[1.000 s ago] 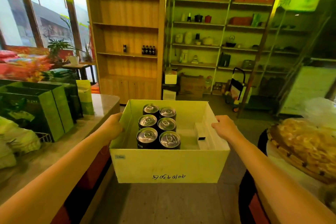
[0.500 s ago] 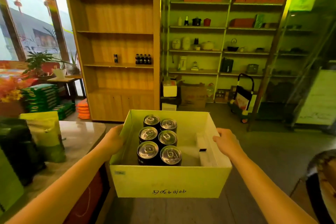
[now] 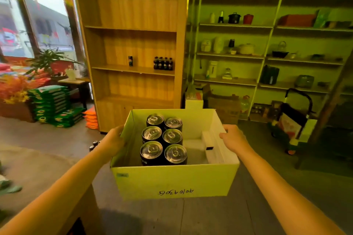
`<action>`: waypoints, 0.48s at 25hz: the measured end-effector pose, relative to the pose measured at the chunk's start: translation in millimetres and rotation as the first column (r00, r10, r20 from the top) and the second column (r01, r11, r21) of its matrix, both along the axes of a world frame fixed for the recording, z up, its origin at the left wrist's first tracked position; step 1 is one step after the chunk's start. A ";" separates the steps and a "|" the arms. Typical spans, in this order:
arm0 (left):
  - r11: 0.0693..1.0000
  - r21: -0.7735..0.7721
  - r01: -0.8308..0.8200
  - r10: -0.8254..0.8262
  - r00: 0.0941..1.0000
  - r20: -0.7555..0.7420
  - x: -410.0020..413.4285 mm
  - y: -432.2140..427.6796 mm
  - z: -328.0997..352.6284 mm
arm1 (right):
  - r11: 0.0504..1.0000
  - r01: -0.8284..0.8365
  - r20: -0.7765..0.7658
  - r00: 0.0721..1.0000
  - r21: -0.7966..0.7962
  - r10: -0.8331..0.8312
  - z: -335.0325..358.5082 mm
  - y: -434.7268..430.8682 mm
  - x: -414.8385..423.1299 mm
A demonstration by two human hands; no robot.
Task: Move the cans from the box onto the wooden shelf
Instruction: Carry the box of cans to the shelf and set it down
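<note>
six cans [image 3: 163, 139] ride in the box [image 3: 172, 181] my left hand [image 3: 112, 142] and right hand [image 3: 234, 139] clasp, fingers curled on its rims, and the wooden shelf [image 3: 131, 69] beyond the box looms closer than a second ago, unloading near.

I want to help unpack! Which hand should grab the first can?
Probably the left. The six cans sit in the box's left half, just inside the wall that the left hand holds. The right hand is farther away, across bare box floor. Both hands grip the box now.
</note>
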State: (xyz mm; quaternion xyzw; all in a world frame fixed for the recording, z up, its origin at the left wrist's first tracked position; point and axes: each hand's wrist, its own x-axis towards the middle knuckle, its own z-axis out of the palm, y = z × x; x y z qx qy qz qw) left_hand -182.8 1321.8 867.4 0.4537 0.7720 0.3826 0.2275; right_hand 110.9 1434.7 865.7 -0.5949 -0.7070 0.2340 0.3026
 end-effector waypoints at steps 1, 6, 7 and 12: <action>1.000 -0.003 -0.030 0.030 1.000 0.004 -9.9 23.9 3.4 | 1.000 -0.022 0.007 1.000 0.000 0.022 4.4 31.6 -13.2; 0.994 0.007 -0.107 0.107 0.994 0.012 -81.7 141.7 4.5 | 0.992 -0.122 0.003 0.993 -0.015 0.122 6.7 179.3 -94.2; 0.993 0.007 -0.117 0.117 0.993 0.006 -98.6 164.2 3.2 | 0.991 -0.136 0.007 0.991 -0.014 0.136 6.4 205.2 -113.8; 0.986 0.012 -0.164 0.164 0.986 0.010 -198.5 279.7 -4.4 | 0.986 -0.165 -0.001 0.986 -0.002 0.165 1.9 335.6 -219.7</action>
